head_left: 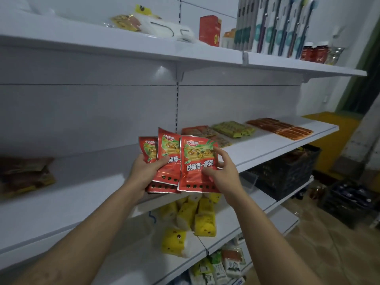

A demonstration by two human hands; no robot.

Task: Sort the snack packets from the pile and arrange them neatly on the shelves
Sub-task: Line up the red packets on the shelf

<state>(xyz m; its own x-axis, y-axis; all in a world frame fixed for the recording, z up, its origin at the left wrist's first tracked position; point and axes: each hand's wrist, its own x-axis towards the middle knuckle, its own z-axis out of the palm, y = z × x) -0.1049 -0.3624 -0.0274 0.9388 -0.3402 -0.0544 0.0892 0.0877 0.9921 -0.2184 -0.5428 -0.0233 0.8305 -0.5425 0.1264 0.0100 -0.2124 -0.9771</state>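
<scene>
As red packets (pixel 194 161) fan out over the middle shelf (pixel 267 147), my left hand (pixel 144 171) and right hand (pixel 224 173) clamp them.
The left grips all three low down; the right pinches the front one's edge. A black crate (pixel 287 175) at right holds dim packets; yellow packets (pixel 197 214) lie on the shelf below (pixel 144 254).

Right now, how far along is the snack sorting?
Done: green packets and orange packets lie in neat rows on the middle shelf. In hand: the left hand grips fanned red packets; the right hand pinches the front one. Left: placing these, and the yellow packets below look jumbled.
</scene>
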